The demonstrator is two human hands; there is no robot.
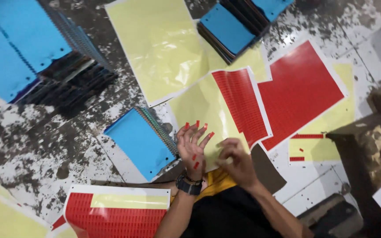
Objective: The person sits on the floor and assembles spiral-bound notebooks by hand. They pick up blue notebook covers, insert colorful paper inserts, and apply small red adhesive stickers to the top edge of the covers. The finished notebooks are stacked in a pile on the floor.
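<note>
While I look down thru the head cam, I see my left hand [193, 149] held up and spread wide, palm facing me, w/ small red stickers [196, 161] stuck on the palm and on the fingertips [211, 135]. It grips nothing; the stickers just cling to the skin. My right hand [236, 162] is curled just beside it, fingers bent in toward the left palm. It's too blurry to tell if it pinches a sticker or not.

The red sticker sheet [241, 105] w/ yellow backing lies flat on the floor right past both hands, a bit to the right. Its long side runs away from me, tilted a little. The right hand is nearer to it than the left.

A blue spiral notebook [141, 142] lies just left of the left hand, its wire edge near the wrist side. So stickers are ahead-right, notebook is left.

More around: a big red sheet [300, 93] further right, a bare yellow sheet [157, 46] ahead, notebook stacks [232, 28] at the top, another stack of blue notebooks [18, 48] at top left, and one more red sheet [113, 216] close by my left arm
</note>
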